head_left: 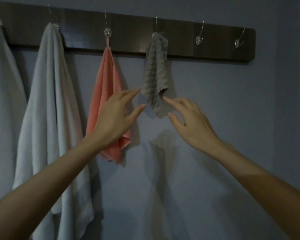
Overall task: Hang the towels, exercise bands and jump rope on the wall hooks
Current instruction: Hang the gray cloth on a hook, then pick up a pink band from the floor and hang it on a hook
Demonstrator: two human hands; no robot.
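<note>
A dark wooden rail (180,40) with several clear hooks runs across the wall. A small grey ribbed towel (155,71) hangs from the fourth hook. A pink towel (106,87) hangs by its loop from the third hook. Two large white towels (50,110) (2,92) hang at the left. My left hand (116,118) is raised just left of the grey towel's lower end, fingers extended and holding nothing. My right hand (189,116) is raised just right of it, its forefinger tip at the towel's lower edge, holding nothing.
Two bare hooks (199,40) (239,43) stand at the right end of the rail. The blue-grey wall (215,135) below and to the right is bare. No exercise bands or jump rope are in view.
</note>
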